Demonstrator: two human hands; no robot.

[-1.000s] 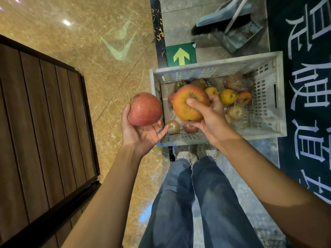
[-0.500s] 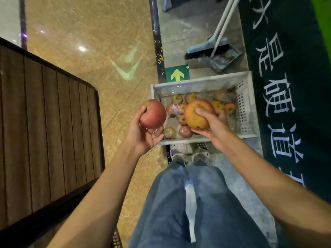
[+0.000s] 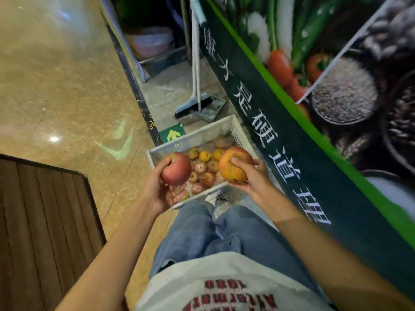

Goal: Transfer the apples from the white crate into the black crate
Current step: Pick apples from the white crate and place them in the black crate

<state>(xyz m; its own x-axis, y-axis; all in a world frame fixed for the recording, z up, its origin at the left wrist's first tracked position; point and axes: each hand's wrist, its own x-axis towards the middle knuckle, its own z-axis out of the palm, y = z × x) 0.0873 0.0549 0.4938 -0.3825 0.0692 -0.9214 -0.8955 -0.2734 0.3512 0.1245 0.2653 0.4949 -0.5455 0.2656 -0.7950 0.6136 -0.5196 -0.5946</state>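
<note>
Head view: our left hand [image 3: 161, 191] cups a red apple [image 3: 177, 168] and our right hand [image 3: 251, 178] grips an orange apple [image 3: 233, 164], both above the white crate [image 3: 202, 134] at twelve o'clock. The black crate is unseen, so turning blind risks a drop.

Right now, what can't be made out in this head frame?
Black crate: outside the head view's edges.
White crate near rim: partly hidden behind left hand with red apple and right hand with orange apple.
Apples in crate: count unclear, hands cover some.
Shirt print: cut by bottom edge, blurred.
</note>
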